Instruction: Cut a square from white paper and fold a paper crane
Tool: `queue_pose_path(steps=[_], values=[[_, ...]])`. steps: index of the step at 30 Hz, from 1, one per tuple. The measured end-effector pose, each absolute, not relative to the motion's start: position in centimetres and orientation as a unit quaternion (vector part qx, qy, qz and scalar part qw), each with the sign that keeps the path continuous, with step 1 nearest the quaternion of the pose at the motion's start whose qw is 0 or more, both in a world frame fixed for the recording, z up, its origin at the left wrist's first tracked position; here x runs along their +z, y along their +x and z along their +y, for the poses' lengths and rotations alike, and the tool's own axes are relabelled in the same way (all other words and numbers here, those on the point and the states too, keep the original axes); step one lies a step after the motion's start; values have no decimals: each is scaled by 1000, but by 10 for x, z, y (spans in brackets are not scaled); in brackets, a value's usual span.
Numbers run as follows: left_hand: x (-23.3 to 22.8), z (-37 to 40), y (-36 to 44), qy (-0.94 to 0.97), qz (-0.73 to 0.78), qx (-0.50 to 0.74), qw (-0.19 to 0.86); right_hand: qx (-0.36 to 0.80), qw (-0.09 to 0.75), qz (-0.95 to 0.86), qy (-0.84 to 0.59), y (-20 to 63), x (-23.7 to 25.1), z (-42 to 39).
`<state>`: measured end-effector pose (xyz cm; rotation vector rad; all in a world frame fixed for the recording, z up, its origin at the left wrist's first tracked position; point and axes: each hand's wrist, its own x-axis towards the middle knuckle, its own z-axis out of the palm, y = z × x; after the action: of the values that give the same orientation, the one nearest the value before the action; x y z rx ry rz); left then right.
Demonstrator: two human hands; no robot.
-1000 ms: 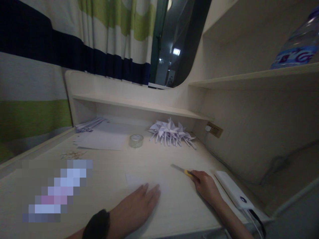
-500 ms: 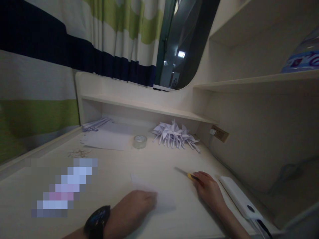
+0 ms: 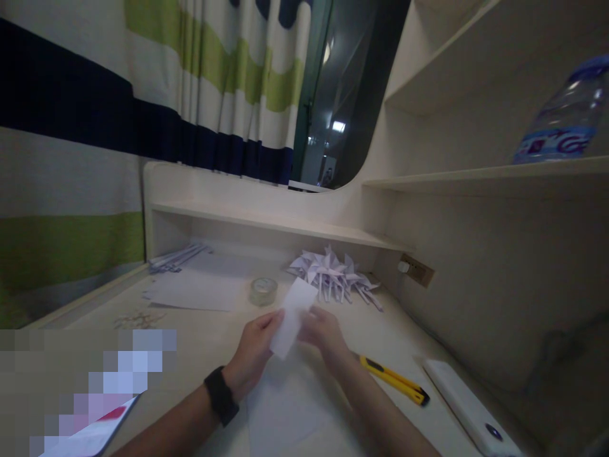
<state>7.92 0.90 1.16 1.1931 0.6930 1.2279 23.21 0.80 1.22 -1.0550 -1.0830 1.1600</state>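
Note:
A small white rectangle of paper (image 3: 291, 327) is raised over the desk, tilted up to the right. My left hand (image 3: 257, 339), a black watch on its wrist, pinches the paper's left edge between thumb and fingers. On the other edge is my right hand (image 3: 326, 330), closed against the paper; its fingertips are blurred and partly behind the sheet. Below both hands lies a larger white paper sheet (image 3: 285, 412). Beside my right forearm a yellow utility knife (image 3: 394, 381) rests on the desk, its blade end partly hidden by the arm.
A tape roll (image 3: 263, 292) stands beyond my hands, near a pile of paper pinwheels (image 3: 328, 270). Paper sheets (image 3: 200, 282) and rolled paper sticks (image 3: 178, 259) lie back left. A white power strip (image 3: 469, 406) is at right; a bottle (image 3: 564, 120) stands on the shelf.
My right hand has let go of the utility knife, leaving it on the desk, and moved left to the paper. My left hand has lifted the small paper up and away from me.

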Motion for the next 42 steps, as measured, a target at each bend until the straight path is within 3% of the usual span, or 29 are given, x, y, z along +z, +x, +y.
queue_pose_path(steps=[4, 8, 11, 16, 19, 25, 31, 42], values=[[-7, 20, 72, 550, 362, 470, 588, 430, 621, -428, -496, 221, 2, 20], [-14, 31, 62, 561, 361, 427, 610, 434, 607, -449, -492, 233, -12, 17], [-17, 37, 60, 564, 319, 425, 632, 458, 576, -480, -478, 238, -22, 16], [-22, 48, 56, 604, 328, 438, 580, 493, 481, -569, -450, 233, -21, 9], [-24, 52, 53, 594, 363, 438, 569, 488, 465, -576, -462, 234, -18, 8], [-17, 48, 50, 483, 401, 509, 588, 544, 504, -507, -440, 252, -34, 25], [-12, 46, 45, 554, 386, 410, 614, 523, 511, -496, -469, 263, -38, 31], [-14, 51, 39, 598, 365, 372, 609, 545, 496, -509, -444, 262, -25, 21]])
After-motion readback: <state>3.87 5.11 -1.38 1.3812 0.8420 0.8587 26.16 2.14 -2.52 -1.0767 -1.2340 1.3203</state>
